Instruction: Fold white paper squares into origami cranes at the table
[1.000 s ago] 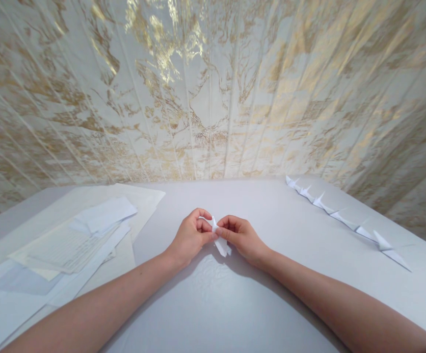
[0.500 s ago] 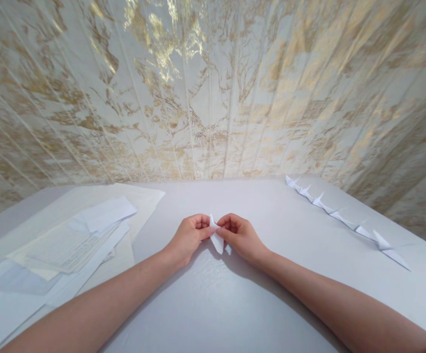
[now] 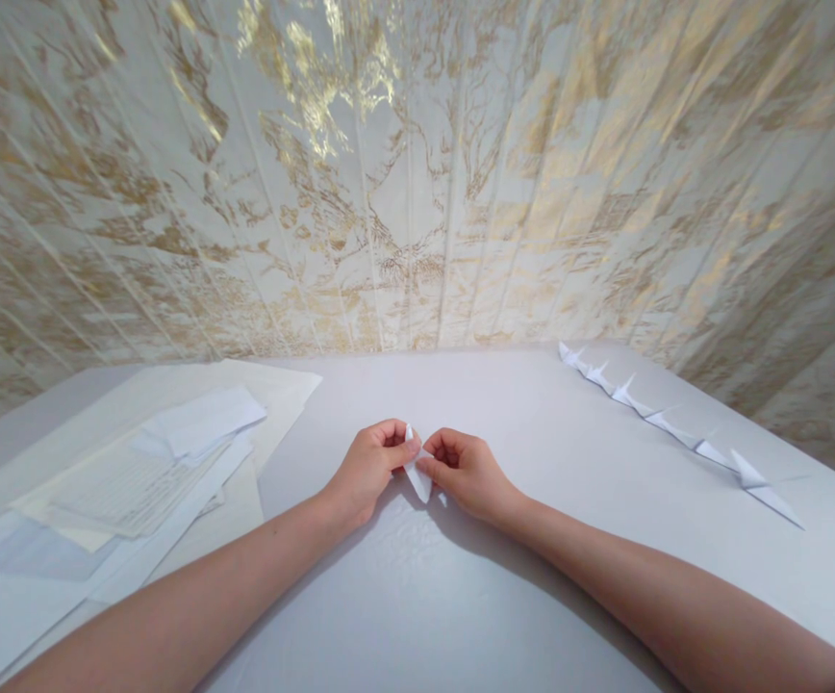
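Note:
A small folded white paper [image 3: 418,483], narrow and pointed at its ends, is held just above the middle of the table. My left hand [image 3: 378,466] pinches its upper left part between thumb and fingers. From the other side, my right hand [image 3: 469,470] grips the paper's right edge with thumb and forefinger. The fingers cover part of the folds. On the right of the table, several folded paper cranes [image 3: 706,452] stand in a slanting row, apart from both hands.
Loose sheets and pieces of paper [image 3: 136,481], some with writing, lie overlapping on the left of the white table [image 3: 360,616]. Behind the table's far edge rises a wall covering [image 3: 417,192] with a gold pattern.
My right hand's fingers have shifted slightly down along the paper, and the folded paper has moved a little to the left. My left hand keeps its pinch.

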Demonstrator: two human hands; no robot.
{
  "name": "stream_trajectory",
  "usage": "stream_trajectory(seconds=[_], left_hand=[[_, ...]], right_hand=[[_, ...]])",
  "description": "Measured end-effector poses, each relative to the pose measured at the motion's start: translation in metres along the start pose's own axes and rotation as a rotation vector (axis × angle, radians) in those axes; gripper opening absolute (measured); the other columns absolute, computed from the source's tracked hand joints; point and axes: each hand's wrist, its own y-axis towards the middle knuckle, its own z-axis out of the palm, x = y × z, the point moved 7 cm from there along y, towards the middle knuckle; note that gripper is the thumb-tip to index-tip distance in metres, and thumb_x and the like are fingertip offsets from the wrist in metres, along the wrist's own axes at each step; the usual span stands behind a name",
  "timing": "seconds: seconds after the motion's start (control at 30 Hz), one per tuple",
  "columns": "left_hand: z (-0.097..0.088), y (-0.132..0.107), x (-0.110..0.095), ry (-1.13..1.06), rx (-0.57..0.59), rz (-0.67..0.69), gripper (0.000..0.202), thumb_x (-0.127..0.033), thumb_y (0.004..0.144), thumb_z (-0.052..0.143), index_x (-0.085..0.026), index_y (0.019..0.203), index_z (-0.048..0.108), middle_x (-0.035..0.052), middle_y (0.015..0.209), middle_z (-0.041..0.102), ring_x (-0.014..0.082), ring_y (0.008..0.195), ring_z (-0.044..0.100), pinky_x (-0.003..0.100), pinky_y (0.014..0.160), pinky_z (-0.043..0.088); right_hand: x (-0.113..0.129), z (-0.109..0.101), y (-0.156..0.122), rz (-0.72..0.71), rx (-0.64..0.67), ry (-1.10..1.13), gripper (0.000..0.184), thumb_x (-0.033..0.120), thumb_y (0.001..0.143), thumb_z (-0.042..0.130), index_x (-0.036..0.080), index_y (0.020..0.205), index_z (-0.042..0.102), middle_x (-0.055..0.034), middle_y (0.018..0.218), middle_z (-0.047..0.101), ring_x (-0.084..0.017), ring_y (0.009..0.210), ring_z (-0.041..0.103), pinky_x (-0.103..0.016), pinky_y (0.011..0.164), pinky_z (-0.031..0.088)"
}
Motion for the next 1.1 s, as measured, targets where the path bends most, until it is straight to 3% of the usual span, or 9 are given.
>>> stream_trajectory(seconds=[0.23,0.7,0.87,0.97,1.1], left_hand=[[-0.003,0.0,-0.001,-0.004,-0.077,0.012,0.02,-0.027,0.055,0.065,-0.015,0.053,0.049,-0.0046,0.051,0.048,0.0073,0.049,0.039,0.021,0.05,0.029],[-0.004,0.0,-0.003,0.006,-0.101,0.041,0.02,-0.034,0.063,0.059,-0.016,0.058,0.051,-0.0052,0.049,0.045,0.0081,0.045,0.037,0.02,0.047,0.028],[-0.01,0.008,-0.003,0.307,-0.022,0.118,0.013,-0.023,0.064,0.056,-0.017,0.075,0.056,-0.0068,0.051,0.046,0.009,0.048,0.04,0.021,0.049,0.029],[-0.012,0.013,-0.005,0.552,0.011,0.212,0.016,-0.016,0.062,0.057,-0.02,0.078,0.057,-0.006,0.056,0.053,0.0107,0.053,0.047,0.022,0.055,0.034],[-0.011,0.016,-0.007,0.714,0.045,0.267,0.019,-0.009,0.061,0.057,-0.021,0.076,0.059,-0.0046,0.061,0.059,0.0127,0.059,0.053,0.024,0.062,0.038]], right_hand=[[0.001,0.001,-0.001,-0.035,-0.016,-0.054,0.008,0.021,0.071,0.053,0.017,0.065,0.05,0.0053,0.055,0.047,-0.007,0.049,0.042,-0.02,0.047,0.032],[-0.003,0.01,-0.003,0.172,0.07,0.297,0.012,0.021,0.068,0.058,0.017,0.063,0.047,0.0055,0.049,0.053,-0.008,0.043,0.05,-0.02,0.045,0.039],[-0.012,0.002,0.0,0.264,0.09,0.037,0.011,0.011,0.066,0.056,0.017,0.062,0.048,0.0069,0.044,0.049,-0.008,0.039,0.046,-0.019,0.042,0.034],[-0.007,-0.003,0.002,0.152,0.103,-0.26,0.011,0.01,0.064,0.059,0.017,0.065,0.052,0.0057,0.049,0.052,-0.008,0.045,0.048,-0.02,0.046,0.033],[0.005,-0.004,-0.001,-0.036,0.097,-0.554,0.013,0.012,0.067,0.06,0.017,0.079,0.059,0.0027,0.06,0.057,-0.01,0.055,0.05,-0.022,0.054,0.034]])
